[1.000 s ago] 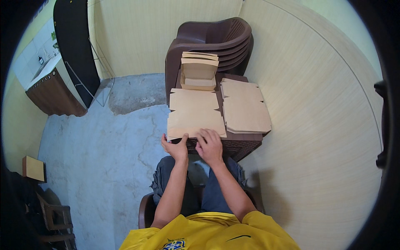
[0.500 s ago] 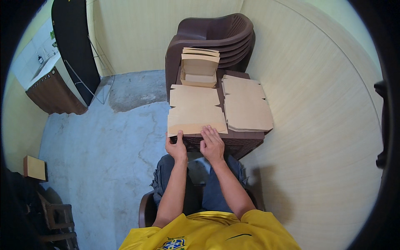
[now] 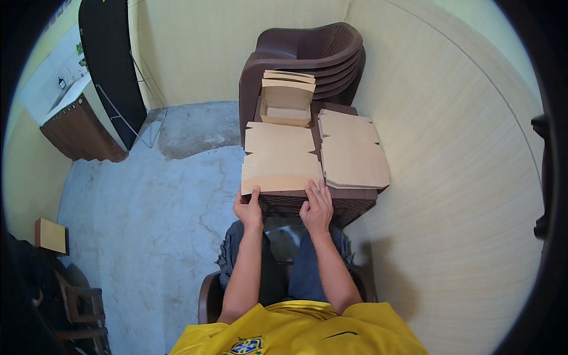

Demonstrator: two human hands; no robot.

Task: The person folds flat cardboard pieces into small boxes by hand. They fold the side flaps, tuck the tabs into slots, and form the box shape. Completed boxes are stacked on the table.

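Observation:
A flat brown cardboard box blank (image 3: 281, 148) with notched sides lies in front of me on a dark brown woven-look plastic table (image 3: 349, 194). At its near left corner, my left hand (image 3: 248, 208) grips the edge, thumb on top and fingers underneath, partly hidden. My right hand (image 3: 318, 210) rests at the near right corner, its fingers stretched out along the edge. To the right lies a stack of similar cardboard blanks (image 3: 354, 151). Folded open-topped cardboard boxes (image 3: 288, 94), nested together, stand behind the blank.
Stacked brown plastic chairs (image 3: 307, 47) stand behind the table. A pale panelled wall (image 3: 455, 177) rises close on the right. Far left is a sink counter with a brown curtain (image 3: 86, 130); a small box (image 3: 51, 235) and wooden furniture (image 3: 83, 305) are lower left.
My right hand has slid right along the blank's near edge to its corner. The near strip, earlier creased up, now looks flatter. My left hand keeps its place at the left corner.

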